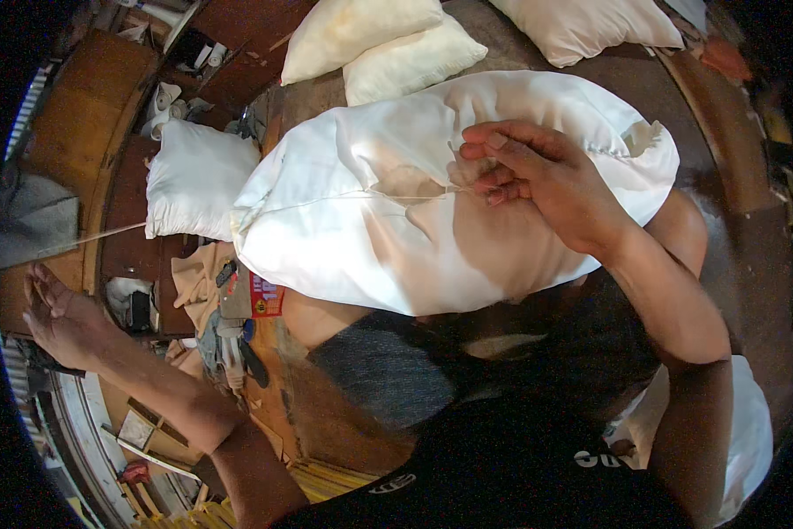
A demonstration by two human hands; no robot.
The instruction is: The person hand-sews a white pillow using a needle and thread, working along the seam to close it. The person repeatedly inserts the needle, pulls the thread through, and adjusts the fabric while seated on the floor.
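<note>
A large white fabric pillow [317, 247] lies across my lap, its cover wrinkled around a gap near the middle. Over that gap my right hand [538, 176] has its fingers curled and pinched at a thin pale thread [405, 196]. The thread runs leftward over the pillow and on past its left end, looking taut. Far out to the left, my left hand [61, 322] is raised with bent fingers at the thread's outer end; its fingertips are small and partly blurred. No needle can be made out.
White pillows [361, 40] lie beyond my lap, with another [582, 31] at the far right and one [202, 181] to the left. Wooden furniture [70, 115] lines the left side. Clothes [204, 278] and a red printed packet [266, 297] lie beside my leg.
</note>
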